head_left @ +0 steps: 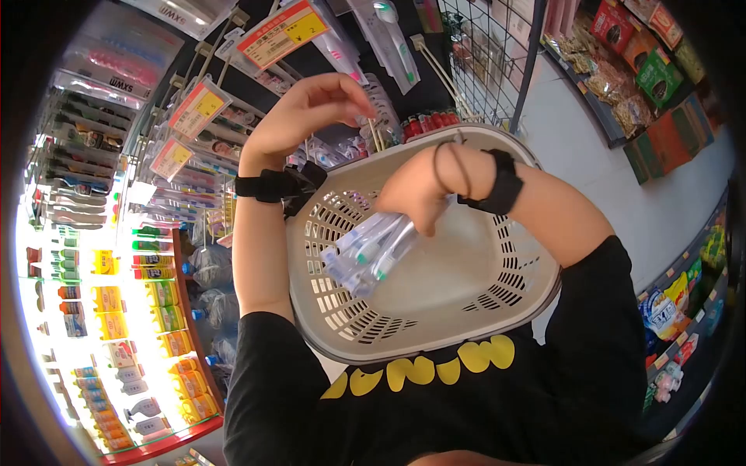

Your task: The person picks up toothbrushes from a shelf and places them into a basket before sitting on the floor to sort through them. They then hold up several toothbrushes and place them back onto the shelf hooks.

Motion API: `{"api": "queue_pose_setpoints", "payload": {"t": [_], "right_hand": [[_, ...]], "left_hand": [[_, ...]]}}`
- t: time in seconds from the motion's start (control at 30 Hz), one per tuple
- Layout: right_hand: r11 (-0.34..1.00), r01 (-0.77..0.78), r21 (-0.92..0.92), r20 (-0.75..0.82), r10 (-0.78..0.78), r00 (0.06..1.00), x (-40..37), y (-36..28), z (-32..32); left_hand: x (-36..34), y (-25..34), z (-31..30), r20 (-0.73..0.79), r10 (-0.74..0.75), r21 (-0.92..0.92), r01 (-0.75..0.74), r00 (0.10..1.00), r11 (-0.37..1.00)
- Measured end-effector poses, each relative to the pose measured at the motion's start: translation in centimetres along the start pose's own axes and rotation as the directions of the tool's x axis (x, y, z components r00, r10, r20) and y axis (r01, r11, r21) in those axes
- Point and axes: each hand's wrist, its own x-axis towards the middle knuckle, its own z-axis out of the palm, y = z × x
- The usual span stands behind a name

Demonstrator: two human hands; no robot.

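My left hand (pixel 315 113) is raised at the shelf, above the far left rim of the basket. Its fingers are curled with the tips close together, beside the end of a metal display hook (pixel 378 133); what they pinch, if anything, is too small to tell. Inside the basket (pixel 458 272), my right hand (pixel 420 186) is closed around several packaged toothbrushes (pixel 373 248), clear packs with bluish and green parts. The packs slant down and to the left from its fingers. The basket is pale, with slotted sides, and rests against my body.
Hanging toothbrush packs (pixel 388 39) and price tags (pixel 284 35) crowd the rack ahead. A lit shelf of bottles (pixel 109 311) stands left. A wire grid (pixel 486 62) rises behind the basket. Shelves of packaged food (pixel 622 78) line the right, across a tiled floor (pixel 575 163).
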Motion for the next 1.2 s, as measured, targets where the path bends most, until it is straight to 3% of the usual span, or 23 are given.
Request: {"api": "queue_pose_setpoints", "payload": {"t": [0.07, 0.1, 0.17, 0.2, 0.27, 0.3, 0.37, 0.43, 0.5, 0.53, 0.6, 0.63, 0.7, 0.73, 0.8, 0.83, 0.9, 0.93, 1.0, 1.13, 1.2], "right_hand": [[0.957, -0.208, -0.202, 0.064, 0.225, 0.972, 2.0, 0.8, 1.1], [0.957, -0.211, -0.196, 0.044, 0.224, 0.974, 2.8, 0.9, 1.4], [0.921, -0.260, -0.289, 0.180, 0.319, 0.931, 4.1, 0.8, 1.7], [0.913, -0.244, -0.327, 0.181, 0.314, 0.932, 4.4, 0.8, 1.9], [0.913, -0.250, -0.322, 0.084, 0.291, 0.953, 4.9, 0.8, 2.1], [0.913, -0.252, -0.319, 0.004, 0.267, 0.964, 4.8, 0.8, 2.0], [0.923, -0.263, -0.281, -0.001, 0.274, 0.962, 4.8, 0.8, 1.7], [0.932, -0.256, -0.256, 0.020, 0.270, 0.963, 5.0, 0.3, 1.1], [0.916, -0.250, -0.313, 0.037, 0.274, 0.961, 4.8, -0.1, 0.9], [0.927, -0.243, -0.285, -0.025, 0.246, 0.969, 4.4, -0.5, 0.7], [0.952, -0.208, -0.225, -0.132, 0.181, 0.975, 2.9, -1.5, 0.1], [0.950, -0.207, -0.234, -0.125, 0.181, 0.975, 2.5, -1.9, -0.1], [0.973, -0.133, -0.190, -0.202, 0.094, 0.975, 2.1, -2.6, -0.4], [0.978, -0.104, -0.181, -0.200, 0.067, 0.978, 1.7, -2.8, -0.4], [0.979, -0.112, -0.169, -0.197, 0.078, 0.977, 0.9, -3.1, -0.5], [0.982, -0.114, -0.151, -0.197, 0.083, 0.977, 0.7, -3.1, -0.4], [0.975, -0.131, -0.178, -0.188, 0.097, 0.977, 1.2, -2.1, 0.0], [0.968, -0.146, -0.202, -0.180, 0.110, 0.978, 1.5, -1.7, 0.2], [0.977, -0.138, -0.162, -0.194, 0.106, 0.975, 1.2, -1.0, 0.3], [0.985, -0.112, -0.129, -0.297, 0.069, 0.952, 0.3, -0.8, -0.4], [0.989, -0.096, -0.109, -0.310, 0.058, 0.949, 0.0, -0.8, -1.0]], "left_hand": [[0.8, -1.1, 0.0, -0.313, -0.105, -0.021, 0.103, 0.944, 0.994], [1.2, -1.4, 0.0, -0.430, -0.113, -0.091, 0.082, 0.895, 0.992], [1.9, -1.8, -0.4, -0.588, -0.103, -0.108, 0.048, 0.802, 0.993], [2.2, -2.1, -0.8, -0.581, -0.097, -0.092, 0.053, 0.808, 0.994], [2.9, -2.4, -1.6, -0.717, -0.079, -0.104, 0.005, 0.693, 0.995], [3.3, -2.5, -2.0, -0.715, -0.075, -0.097, 0.007, 0.695, 0.995], [4.4, -2.8, -2.9, -0.752, -0.046, -0.021, 0.047, 0.658, 0.999], [5.7, -3.4, -3.9, -0.785, -0.076, -0.075, 0.027, 0.615, 0.997], [7.0, -3.9, -4.5, -0.853, 0.016, 0.055, 0.059, 0.521, 0.997], [7.5, -3.8, -5.0, -0.857, 0.020, 0.056, 0.054, 0.515, 0.997], [8.2, -3.3, -5.7, -0.682, 0.148, 0.112, -0.097, 0.716, 0.989], [8.9, -3.1, -5.5, -0.690, 0.151, 0.112, -0.102, 0.708, 0.988], [10.9, -3.0, -5.1, -0.931, -0.007, 0.010, 0.042, 0.366, 0.999], [11.3, -4.6, -6.6, -0.932, -0.005, 0.008, 0.034, 0.362, 0.999], [11.2, -7.8, -9.2, -0.845, 0.221, 0.198, -0.099, 0.488, 0.975], [11.3, -8.1, -9.6, -0.845, 0.221, 0.197, -0.102, 0.486, 0.975], [11.5, -8.7, -10.5, -0.870, 0.080, 0.074, -0.031, 0.487, 0.997], [11.5, -9.0, -11.0, -0.870, 0.079, 0.073, -0.031, 0.487, 0.997], [11.4, -9.3, -11.7, -0.835, -0.017, 0.003, 0.037, 0.550, 0.999], [11.4, -9.5, -11.6, -0.861, -0.058, -0.032, 0.061, 0.504, 0.998], [11.4, -9.6, -11.8, -0.844, -0.043, -0.024, 0.043, 0.535, 0.999]]}}
